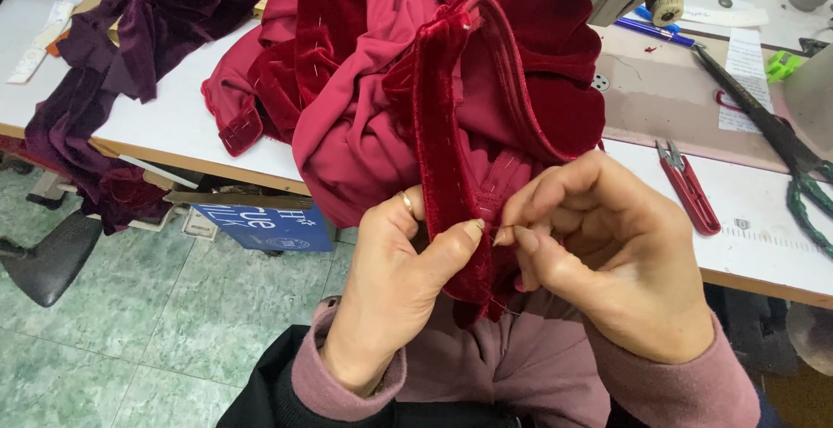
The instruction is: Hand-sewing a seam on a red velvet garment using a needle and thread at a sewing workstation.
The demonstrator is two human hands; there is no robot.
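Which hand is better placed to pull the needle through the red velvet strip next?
Probably the right hand: its fingertips already pinch the thin needle at the edge of the red velvet strip. The left hand is occupied, its thumb pressing the strip to hold it steady.

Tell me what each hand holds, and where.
Left hand pinches the red velvet band near its lower end. Right hand pinches a needle there.
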